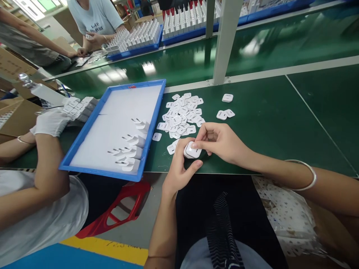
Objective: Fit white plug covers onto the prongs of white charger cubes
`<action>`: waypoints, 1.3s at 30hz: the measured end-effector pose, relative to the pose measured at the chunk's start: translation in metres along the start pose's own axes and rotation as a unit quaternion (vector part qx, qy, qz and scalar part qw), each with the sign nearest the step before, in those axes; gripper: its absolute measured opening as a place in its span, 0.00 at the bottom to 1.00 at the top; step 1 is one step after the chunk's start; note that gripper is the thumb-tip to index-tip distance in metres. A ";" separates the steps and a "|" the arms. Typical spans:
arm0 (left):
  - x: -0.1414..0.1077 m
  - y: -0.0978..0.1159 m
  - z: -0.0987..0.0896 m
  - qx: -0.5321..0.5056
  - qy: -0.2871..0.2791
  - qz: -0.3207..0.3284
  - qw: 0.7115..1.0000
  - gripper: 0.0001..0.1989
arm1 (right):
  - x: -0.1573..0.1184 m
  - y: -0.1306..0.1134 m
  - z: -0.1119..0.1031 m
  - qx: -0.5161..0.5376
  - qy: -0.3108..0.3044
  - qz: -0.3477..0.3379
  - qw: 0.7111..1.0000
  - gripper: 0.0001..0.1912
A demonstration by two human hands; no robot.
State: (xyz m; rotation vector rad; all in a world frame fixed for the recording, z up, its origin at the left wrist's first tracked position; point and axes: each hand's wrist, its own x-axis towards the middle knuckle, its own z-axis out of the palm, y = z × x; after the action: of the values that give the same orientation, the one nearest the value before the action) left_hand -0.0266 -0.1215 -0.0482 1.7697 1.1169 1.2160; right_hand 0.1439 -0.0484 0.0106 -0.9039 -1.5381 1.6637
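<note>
My left hand (181, 160) is closed around a white charger (188, 152) just above the table's front edge. On its upper face sits a white cover plate (194, 150) with a small slot, and my right hand (221, 144) pinches that plate at its edge with thumb and fingertips. Whether the plate is fully seated I cannot tell. A heap of loose white cover plates (182, 114) lies just beyond my hands. Left of it, several white plug chargers (133, 153) stand with pins up along the right side of a blue-rimmed tray (141, 164).
A few plates (227, 98) lie apart to the right. A metal post (224, 41) rises behind the heap. At left, a co-worker's gloved hand (52, 122) rests by stacked white chargers (80, 108). Filled blue trays (134, 37) and other people are across the line. A red stool (126, 205) stands below.
</note>
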 end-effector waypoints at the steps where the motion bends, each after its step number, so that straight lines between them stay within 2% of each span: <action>1: 0.000 0.000 0.000 -0.004 0.001 -0.002 1.000 0.24 | 0.000 0.001 0.000 -0.006 0.001 -0.007 1.000 0.15; 7: 0.000 0.001 0.003 -0.012 0.013 -0.011 1.000 0.25 | -0.001 0.002 0.000 -0.032 0.004 -0.035 0.999 0.14; 12: -0.001 0.002 0.004 -0.014 0.026 -0.015 0.999 0.21 | -0.003 0.002 0.001 -0.052 0.002 -0.047 0.998 0.15; 17: 0.000 -0.002 0.002 -0.056 0.038 -0.004 0.998 0.19 | -0.001 0.000 -0.002 -0.115 0.008 -0.046 0.992 0.19; 22: 0.006 -0.004 0.003 -0.098 0.056 0.059 0.992 0.19 | 0.005 0.000 -0.005 -0.013 -0.024 -0.007 1.000 0.22; 27: 0.005 -0.002 0.006 -0.082 0.093 0.061 0.990 0.14 | 0.012 0.008 -0.006 0.071 -0.026 0.035 0.997 0.26; 33: 0.003 -0.003 0.005 -0.118 0.085 0.065 0.987 0.12 | 0.014 0.014 -0.006 0.082 -0.034 0.062 0.994 0.22; 39: 0.004 -0.001 0.007 -0.047 0.113 0.081 0.989 0.13 | 0.014 0.014 -0.008 0.093 -0.028 0.073 0.993 0.20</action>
State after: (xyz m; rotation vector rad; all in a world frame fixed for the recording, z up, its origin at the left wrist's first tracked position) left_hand -0.0201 -0.1180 -0.0502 1.7094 1.0369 1.5726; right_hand 0.1427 -0.0331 -0.0048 -0.8936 -1.3530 1.9169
